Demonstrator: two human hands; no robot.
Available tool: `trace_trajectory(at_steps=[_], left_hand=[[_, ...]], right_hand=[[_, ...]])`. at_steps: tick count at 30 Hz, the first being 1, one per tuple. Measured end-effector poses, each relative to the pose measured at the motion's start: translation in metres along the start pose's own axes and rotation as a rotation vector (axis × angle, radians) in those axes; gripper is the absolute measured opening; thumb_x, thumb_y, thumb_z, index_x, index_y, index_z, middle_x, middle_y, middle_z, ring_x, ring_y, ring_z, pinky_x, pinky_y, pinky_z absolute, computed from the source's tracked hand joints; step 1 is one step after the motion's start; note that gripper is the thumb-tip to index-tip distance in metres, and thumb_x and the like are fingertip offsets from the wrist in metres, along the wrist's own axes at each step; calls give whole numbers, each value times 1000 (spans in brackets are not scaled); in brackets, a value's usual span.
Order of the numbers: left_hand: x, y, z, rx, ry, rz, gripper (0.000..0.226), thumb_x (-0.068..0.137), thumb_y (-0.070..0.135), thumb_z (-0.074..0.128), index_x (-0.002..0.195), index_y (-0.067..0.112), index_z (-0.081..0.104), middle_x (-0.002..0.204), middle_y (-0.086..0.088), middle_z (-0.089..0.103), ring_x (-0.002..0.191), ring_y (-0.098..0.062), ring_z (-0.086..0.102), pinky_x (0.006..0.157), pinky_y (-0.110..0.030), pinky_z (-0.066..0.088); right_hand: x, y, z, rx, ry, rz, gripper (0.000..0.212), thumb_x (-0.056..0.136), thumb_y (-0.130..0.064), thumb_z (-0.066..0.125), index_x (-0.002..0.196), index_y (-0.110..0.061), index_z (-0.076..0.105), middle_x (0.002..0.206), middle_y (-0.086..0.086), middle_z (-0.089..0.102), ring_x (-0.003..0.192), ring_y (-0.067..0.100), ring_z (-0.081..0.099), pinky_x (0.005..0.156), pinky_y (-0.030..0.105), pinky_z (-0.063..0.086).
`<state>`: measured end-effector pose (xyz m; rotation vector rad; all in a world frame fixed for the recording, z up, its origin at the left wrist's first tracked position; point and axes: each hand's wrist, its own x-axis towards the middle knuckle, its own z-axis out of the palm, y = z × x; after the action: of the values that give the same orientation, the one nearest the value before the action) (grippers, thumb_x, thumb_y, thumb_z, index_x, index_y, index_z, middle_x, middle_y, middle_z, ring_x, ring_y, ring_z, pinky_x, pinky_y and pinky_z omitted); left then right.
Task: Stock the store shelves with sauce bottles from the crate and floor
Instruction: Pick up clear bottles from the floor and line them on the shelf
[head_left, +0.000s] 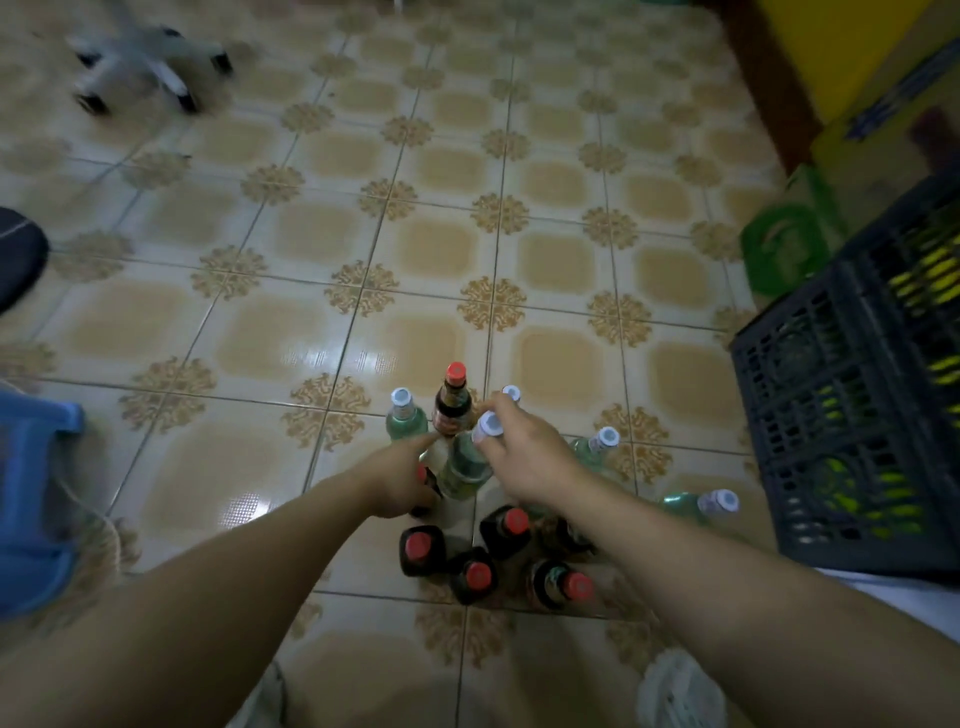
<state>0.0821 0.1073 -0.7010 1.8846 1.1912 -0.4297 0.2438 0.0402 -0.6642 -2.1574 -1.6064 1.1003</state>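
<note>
The patterned tile floor (441, 249) carries a cluster of sauce bottles (470, 574) at 6 o'clock, and the dark crate (810, 415) stands at 4 o'clock. The right grip (524, 452) pinches the neck of a clear white-capped bottle (462, 467). The left grip (400, 483) lies against bottles at 9 o'clock of it; whether it grasps one I cannot tell.

Cluster standing on tiled floor (436, 249). Red-capped dark bottles (422, 551) grouped nearest; one taller dark bottle (453, 402) at far edge. White-capped clear bottles (405, 418) mid and right. Right hand (524, 457) grips held clear bottle (467, 462) by the neck. Dark lattice crate (831, 441) far right.
</note>
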Motion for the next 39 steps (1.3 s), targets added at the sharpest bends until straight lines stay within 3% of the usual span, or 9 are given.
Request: trace_trajectory(at_steps=[4,10,13,17,19,23,31,34,39], left_hand=[[-50,30,-23,-145,119,171,95,81,15,72,151,32,10,135,0,46,119,-24,51,87,-26,43],[-142,89,-47,-420,196,461,79,73,13,81,136,35,38,119,14,61,114,-6,56,76,-4,44],[-190,128,-62,-516,184,600,72,76,5,77,132,33,41,112,4,67,106,-10,63,79,-14,51],[-248,180,-71,-602,228,769,58,79,-8,67,119,31,52,108,-8,68,97,-20,68,78,-27,56],[-273,204,-66,-658,260,833,56,79,-7,68,121,27,54,106,-8,69,94,-20,69,79,-32,56],[-316,249,-50,-756,327,932,58,78,2,72,126,29,52,109,-6,66,93,-20,69,81,-35,56],[-366,307,-41,-670,52,1093,73,80,-3,67,137,33,42,112,-10,66,99,-25,67,80,-39,56],[-375,330,-38,-714,28,1139,70,79,-7,66,133,31,44,115,-12,65,100,-28,68,84,-44,56],[-377,370,-28,-685,-25,1215,72,77,-8,68,130,32,39,107,-8,67,91,-22,70,79,-40,57]], right_hand=[[-58,-47,-59,156,190,-95,28,99,-31,47,126,-29,39,103,1,58,93,22,57,72,34,46],[-152,-120,-147,269,593,-321,32,102,-29,42,134,-24,42,99,-5,60,93,17,58,73,29,44],[-203,-151,-186,319,775,-400,31,102,-26,43,132,-22,44,90,-19,52,92,11,56,79,26,43],[-268,-176,-232,420,978,-445,27,98,-32,52,123,-26,44,86,-8,57,86,19,61,74,36,48],[-300,-181,-247,372,1007,-459,40,95,-37,56,131,-28,40,92,-4,58,80,15,58,70,34,43],[-359,-179,-258,183,899,-352,90,91,-39,64,152,-37,-1,137,0,52,112,20,55,87,29,41],[-435,-169,-295,303,1108,-312,80,93,-36,60,152,-39,6,134,4,54,107,23,61,95,45,50],[-455,-165,-300,247,1195,-312,70,96,-39,56,151,-39,13,130,-1,54,99,16,60,84,33,50],[-491,-134,-300,129,1212,-212,88,90,-41,63,151,-47,-1,148,-5,43,122,19,53,99,42,48]])
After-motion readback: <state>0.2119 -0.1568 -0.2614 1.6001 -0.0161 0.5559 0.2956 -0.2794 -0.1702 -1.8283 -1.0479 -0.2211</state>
